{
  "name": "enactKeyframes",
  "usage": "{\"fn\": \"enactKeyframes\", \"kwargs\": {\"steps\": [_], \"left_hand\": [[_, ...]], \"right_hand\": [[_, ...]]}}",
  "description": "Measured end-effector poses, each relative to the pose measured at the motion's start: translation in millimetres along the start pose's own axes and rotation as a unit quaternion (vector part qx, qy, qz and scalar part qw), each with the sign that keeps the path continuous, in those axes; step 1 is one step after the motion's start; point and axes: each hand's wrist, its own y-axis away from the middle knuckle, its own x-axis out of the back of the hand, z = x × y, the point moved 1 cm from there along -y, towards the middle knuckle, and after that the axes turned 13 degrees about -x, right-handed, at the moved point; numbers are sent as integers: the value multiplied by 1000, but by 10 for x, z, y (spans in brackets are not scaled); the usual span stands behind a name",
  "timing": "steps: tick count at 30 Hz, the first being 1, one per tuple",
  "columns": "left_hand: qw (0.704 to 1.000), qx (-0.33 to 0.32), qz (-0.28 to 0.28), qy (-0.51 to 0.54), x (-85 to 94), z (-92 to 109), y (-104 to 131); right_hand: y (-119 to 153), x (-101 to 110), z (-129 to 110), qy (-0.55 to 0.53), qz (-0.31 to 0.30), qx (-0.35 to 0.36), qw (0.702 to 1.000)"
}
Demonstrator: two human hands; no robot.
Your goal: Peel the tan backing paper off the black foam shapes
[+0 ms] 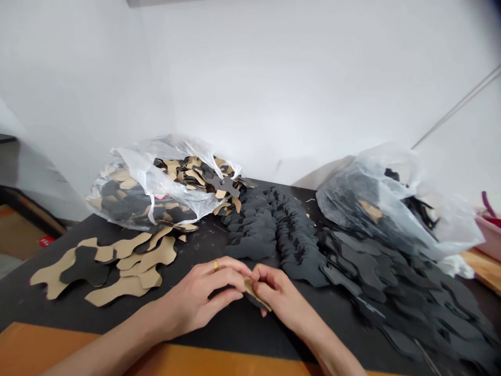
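Pinching a small tan-and-dark piece (256, 299) between thumb and fingers, my right hand (278, 293) is holding it low over the black table (203, 324), just in front of two dark rows (254, 224). My left hand (211, 287), wearing a gold ring (215, 265), is meeting it from the other side; its fingers are curving in narrowly, their tips reaching the piece's upper end, and I cannot tell whether they are gripping it. Both forearms are passing above an orange strip (219, 360) along the near edge. Out to the left, flat tan pieces (123, 287) are lying loosely, some overlapping, with a dark piece (84, 266) resting among them. Behind those, an open clear plastic bag (143, 172) is sitting on its side, spilling tan and dark pieces toward the rows. The rows are running side by side away from me, their pieces overlapping closely. To the right, loose black pieces (368, 266) are spreading in a wide heap, and behind them another plastic bag (376, 172) is slumping near the white wall (254, 94). A pink container (491, 237) is standing at the far right, beside something wooden (479, 269).
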Motion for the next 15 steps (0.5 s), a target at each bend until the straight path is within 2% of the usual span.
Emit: {"fn": "enactKeyframes", "kwargs": {"steps": [2, 5, 8, 12, 15], "left_hand": [[999, 48, -2, -4, 0, 5, -1], [994, 108, 2, -13, 8, 16, -10], [989, 150, -11, -15, 6, 29, -14], [987, 157, -28, -12, -34, 11, 2], [982, 178, 21, -63, -60, -78, 2]], "right_hand": [[35, 14, -38, 10, 3, 5, 1000], [107, 48, -118, -2, 49, 65, 997], [154, 53, -162, -12, 52, 114, 992], [120, 55, -115, 3, 64, 104, 992], [92, 126, -65, 9, 98, 98, 990]]}}
